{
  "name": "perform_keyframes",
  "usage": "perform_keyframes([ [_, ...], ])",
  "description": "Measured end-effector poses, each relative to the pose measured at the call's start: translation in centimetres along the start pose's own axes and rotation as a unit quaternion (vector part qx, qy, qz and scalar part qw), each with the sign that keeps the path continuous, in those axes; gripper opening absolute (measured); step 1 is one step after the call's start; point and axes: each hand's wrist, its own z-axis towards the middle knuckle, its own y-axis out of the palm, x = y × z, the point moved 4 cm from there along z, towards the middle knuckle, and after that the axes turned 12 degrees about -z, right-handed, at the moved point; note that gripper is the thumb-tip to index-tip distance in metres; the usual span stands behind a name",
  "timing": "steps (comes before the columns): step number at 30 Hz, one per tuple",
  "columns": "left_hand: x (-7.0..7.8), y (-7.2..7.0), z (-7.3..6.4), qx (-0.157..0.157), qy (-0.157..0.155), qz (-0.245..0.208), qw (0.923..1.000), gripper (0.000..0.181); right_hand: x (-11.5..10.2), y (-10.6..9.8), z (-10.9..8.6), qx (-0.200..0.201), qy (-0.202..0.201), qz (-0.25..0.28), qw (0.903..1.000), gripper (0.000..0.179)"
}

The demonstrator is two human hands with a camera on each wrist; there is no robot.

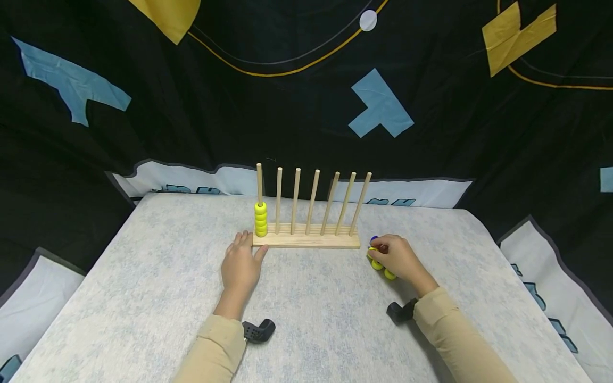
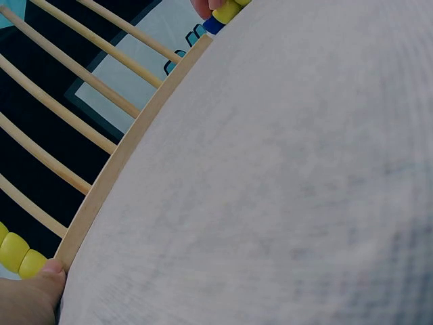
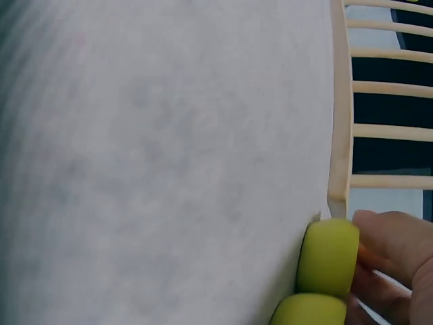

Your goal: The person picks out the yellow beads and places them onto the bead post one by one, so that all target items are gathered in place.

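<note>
resting at the wooden peg rack's left end, the left hand touches the base, thumb spread apart from the fingers. the right hand has its fingers clamped on a yellow bead near the rack's right end. a blue bead and loose yellow beads lie alongside on the counter; stacked yellow beads occupy the leftmost peg.

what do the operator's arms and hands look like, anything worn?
Long beige sleeves on both arms, left sleeve and right sleeve. Left hand and right hand are bare, no gloves. Each wrist has a black, bent, stubby camera, left camera and right camera. No cables visible.
</note>
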Motion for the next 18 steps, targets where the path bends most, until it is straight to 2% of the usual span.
perform_keyframes([
  [7, 0.0, 0.0, 0.0, -0.001, -0.001, 0.001, 1.0000, 0.067, -0.4, 0.1, 0.1, -0.032, 0.011, -0.015, 0.9993, 0.036],
  [18, 0.0, -0.1, -0.1, 0.002, 0.002, 0.005, 1.0000, 0.067, -1.5, -0.5, -0.5, -0.002, 0.008, 0.021, 0.9997, 0.038],
])
